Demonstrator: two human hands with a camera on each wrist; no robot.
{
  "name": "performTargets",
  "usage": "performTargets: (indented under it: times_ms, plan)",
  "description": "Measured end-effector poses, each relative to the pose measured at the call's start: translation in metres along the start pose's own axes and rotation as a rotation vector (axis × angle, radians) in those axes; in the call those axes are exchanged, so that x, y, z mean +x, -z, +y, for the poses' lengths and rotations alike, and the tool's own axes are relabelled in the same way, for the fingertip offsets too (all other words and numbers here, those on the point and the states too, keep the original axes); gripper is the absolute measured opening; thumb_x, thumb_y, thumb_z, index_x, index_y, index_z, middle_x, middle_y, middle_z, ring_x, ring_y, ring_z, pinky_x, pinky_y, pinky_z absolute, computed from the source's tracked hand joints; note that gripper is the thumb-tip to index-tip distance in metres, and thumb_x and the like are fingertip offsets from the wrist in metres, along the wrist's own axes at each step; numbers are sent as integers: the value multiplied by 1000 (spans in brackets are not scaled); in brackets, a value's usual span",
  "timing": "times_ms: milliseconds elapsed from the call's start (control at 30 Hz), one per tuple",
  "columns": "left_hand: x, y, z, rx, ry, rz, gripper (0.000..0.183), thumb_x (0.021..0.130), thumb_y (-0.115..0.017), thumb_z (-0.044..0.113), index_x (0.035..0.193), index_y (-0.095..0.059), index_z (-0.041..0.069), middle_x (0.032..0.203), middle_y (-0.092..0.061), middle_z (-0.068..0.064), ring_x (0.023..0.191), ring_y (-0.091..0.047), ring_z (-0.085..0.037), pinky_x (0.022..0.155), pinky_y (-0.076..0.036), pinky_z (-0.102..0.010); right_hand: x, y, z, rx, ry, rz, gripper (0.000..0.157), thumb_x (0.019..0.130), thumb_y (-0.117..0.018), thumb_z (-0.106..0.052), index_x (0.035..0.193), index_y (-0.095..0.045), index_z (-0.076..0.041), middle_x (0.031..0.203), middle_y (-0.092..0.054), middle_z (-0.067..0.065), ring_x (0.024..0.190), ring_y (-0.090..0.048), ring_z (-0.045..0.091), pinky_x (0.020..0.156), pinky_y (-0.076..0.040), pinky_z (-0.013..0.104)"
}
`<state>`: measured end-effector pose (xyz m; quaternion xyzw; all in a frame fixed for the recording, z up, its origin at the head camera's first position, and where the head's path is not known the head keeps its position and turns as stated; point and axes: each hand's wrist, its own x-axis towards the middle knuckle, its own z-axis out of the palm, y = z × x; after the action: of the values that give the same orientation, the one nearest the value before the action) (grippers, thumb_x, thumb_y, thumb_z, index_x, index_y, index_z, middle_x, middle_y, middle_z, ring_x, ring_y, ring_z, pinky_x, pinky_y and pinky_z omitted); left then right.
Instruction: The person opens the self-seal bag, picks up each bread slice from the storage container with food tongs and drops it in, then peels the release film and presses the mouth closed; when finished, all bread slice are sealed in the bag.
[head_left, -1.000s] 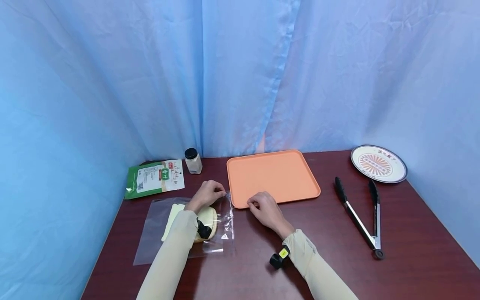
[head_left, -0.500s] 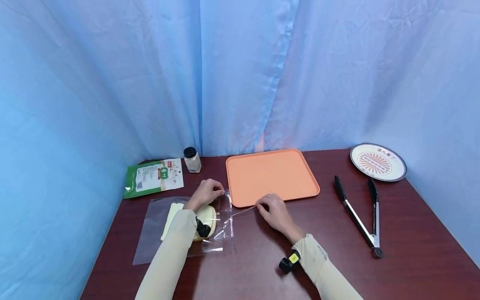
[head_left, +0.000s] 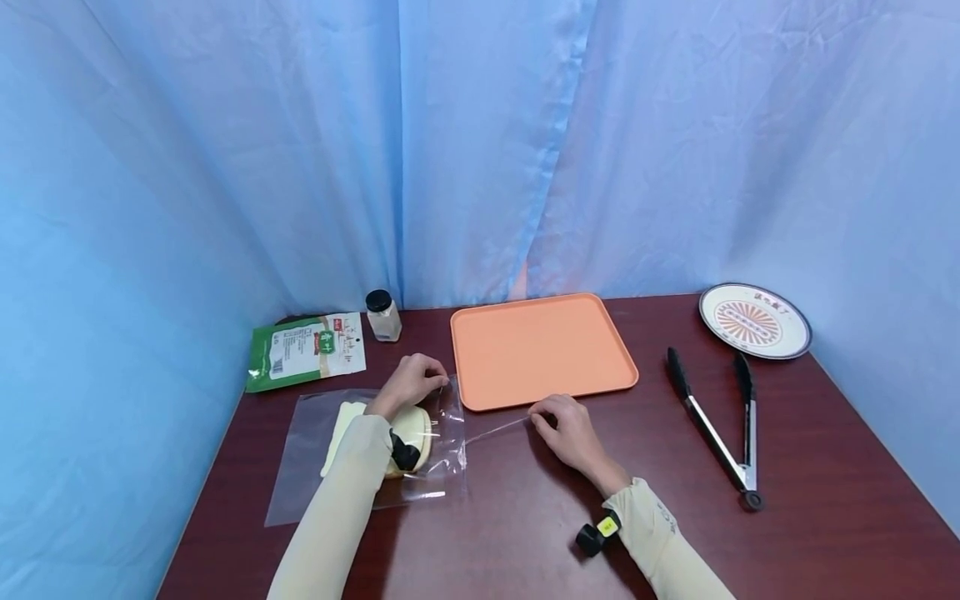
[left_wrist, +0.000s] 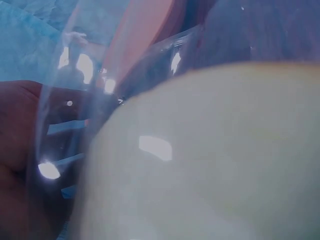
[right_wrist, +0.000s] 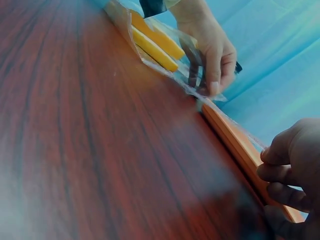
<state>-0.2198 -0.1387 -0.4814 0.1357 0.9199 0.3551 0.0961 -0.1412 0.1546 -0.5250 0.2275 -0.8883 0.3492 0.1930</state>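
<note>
A clear plastic bag lies flat at the left of the table, with pale bread slices inside. In the right wrist view the slices' yellow edges show through the film. My left hand pinches the far corner of the bag's right-hand end between thumb and finger. My right hand, in front of the tray, pinches the end of a thin clear strip. That strip runs taut from the bag's end. Bread and film fill most of the left wrist view, the left hand showing behind the film.
An orange tray lies at the back middle. Back left are a green and white packet and a black-lidded jar. Spread tongs lie at the right, before a patterned plate. Blue curtains enclose the table.
My right hand has moved right and a little toward me, drawing the clear strip out longer from the bag's end. My left hand keeps its hold on the bag's corner.
</note>
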Motion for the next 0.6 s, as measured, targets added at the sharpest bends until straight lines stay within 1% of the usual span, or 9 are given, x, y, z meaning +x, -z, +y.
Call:
performTargets:
  times_ms: [167,433,533,600]
  plan:
    - [-1,1,0,5,-10,-2,12,94,-67,9,87,-77,7,83,-73,-6,72,-58,-12,65,-45,-21,-5,8,2,-6,-27,-4,12,81,-76,-1,87,-75,-12,87,-74,3,83,-67,18,74,-54,34]
    - [-3,2,2,-1,-7,-5,12,94,-67,10,89,-77,6,84,-74,-7,72,-59,-12,67,-47,-22,-15,17,2,2,-52,-3,11,82,-77,-2,87,-76,-12,87,-75,2,85,-69,18,76,-56,34]
    - [-3,2,2,-3,-11,-3,12,94,-66,9,90,-77,5,85,-74,-8,73,-59,-12,67,-47,-22,-19,22,2,-4,-69,-3,11,83,-76,-3,88,-76,-12,87,-74,0,84,-68,15,75,-56,33]
    - [-3,2,2,-5,-16,-5,12,94,-66,9,90,-77,5,85,-74,-8,73,-59,-11,67,-47,-22,-22,25,3,0,-81,-3,11,83,-76,-2,88,-76,-13,85,-73,-1,79,-67,12,74,-56,31]
